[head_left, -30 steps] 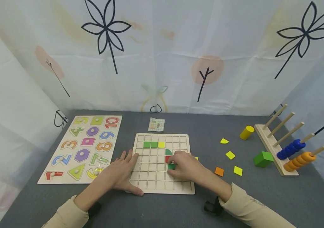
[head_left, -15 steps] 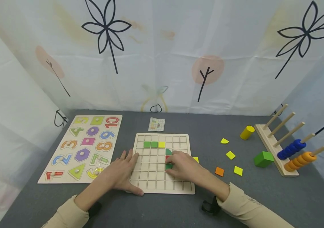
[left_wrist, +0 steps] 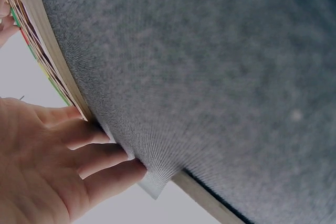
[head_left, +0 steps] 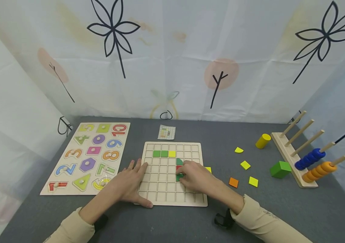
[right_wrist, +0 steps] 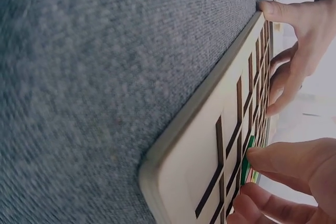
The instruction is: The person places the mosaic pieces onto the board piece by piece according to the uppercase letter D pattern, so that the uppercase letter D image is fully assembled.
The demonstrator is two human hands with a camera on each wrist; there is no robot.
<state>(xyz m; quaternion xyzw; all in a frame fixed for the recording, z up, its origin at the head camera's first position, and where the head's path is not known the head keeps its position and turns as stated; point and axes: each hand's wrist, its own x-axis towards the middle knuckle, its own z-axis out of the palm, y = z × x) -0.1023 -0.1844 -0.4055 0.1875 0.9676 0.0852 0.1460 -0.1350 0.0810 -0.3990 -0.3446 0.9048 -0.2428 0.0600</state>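
A pale wooden grid board [head_left: 160,186] lies on the grey table. My left hand [head_left: 128,183] rests along its left edge, fingers spread and thumb at the near corner. My right hand [head_left: 197,176] is over the board's right half. Thumb and fingertips pinch a small green piece [head_left: 178,179] in a grid cell; in the right wrist view the thumb touches this green piece [right_wrist: 245,169]. Just beyond it are a red tile [head_left: 178,167], partly covered by the fingers, and a green rounded piece [head_left: 179,161]. Two green tiles [head_left: 160,154] and a yellow tile [head_left: 172,154] fill a far row.
Left of the board lies a number puzzle [head_left: 88,158]; behind it, a small pattern card [head_left: 166,132]. Loose yellow tiles [head_left: 253,182] and an orange tile [head_left: 233,182] lie right. Further over are a yellow cylinder [head_left: 263,141], green block [head_left: 280,169] and peg stacker [head_left: 292,157].
The green piece in my right hand, tilted a second ago, has shifted slightly left and now lies in a cell below the red tile. My left hand has stayed put.
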